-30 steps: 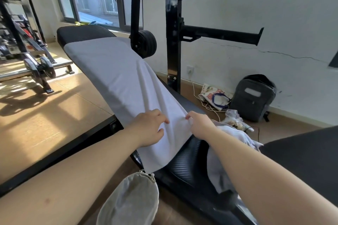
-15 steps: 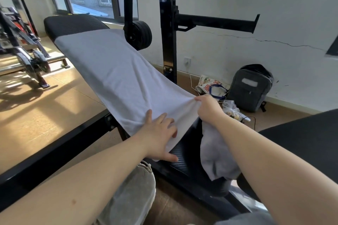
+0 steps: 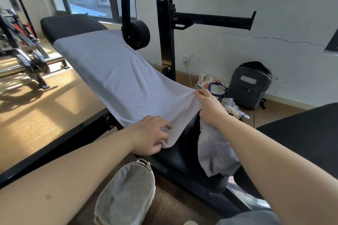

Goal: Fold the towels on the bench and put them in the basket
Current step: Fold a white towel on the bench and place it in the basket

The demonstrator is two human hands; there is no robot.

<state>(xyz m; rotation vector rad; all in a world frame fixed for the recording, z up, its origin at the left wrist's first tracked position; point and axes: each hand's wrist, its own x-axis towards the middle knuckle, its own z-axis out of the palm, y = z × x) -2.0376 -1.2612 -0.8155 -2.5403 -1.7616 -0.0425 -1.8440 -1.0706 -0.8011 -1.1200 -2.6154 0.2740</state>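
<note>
I see the spread towel [image 3: 117,78] lying lengthwise along the bench [image 3: 69,25], its long axis running from the near end by my hands up the inclined pad toward the window. Its far short edge stops short of the bench's top, leaving the black headrest part bare. The near short edge hangs off the pad's lower end.

My left hand [image 3: 150,135] sits at the near left corner of that towel, fingers curled with the cloth bunched between thumb and fingertips, so the corner is clamped there. My right hand [image 3: 208,106] is at the near right corner, on the wall side of the bench; its fingers are pinched together on a gathered fold of the edge, and the cloth fans out in creases from that pinch.

A second towel [image 3: 214,150] lies crumpled on the bench's lower seat, below my right wrist, draping over the seat's near edge.

The basket [image 3: 126,193], pale fabric with its mouth open, stands on the floor just beside the bench frame, under my left forearm.
</note>
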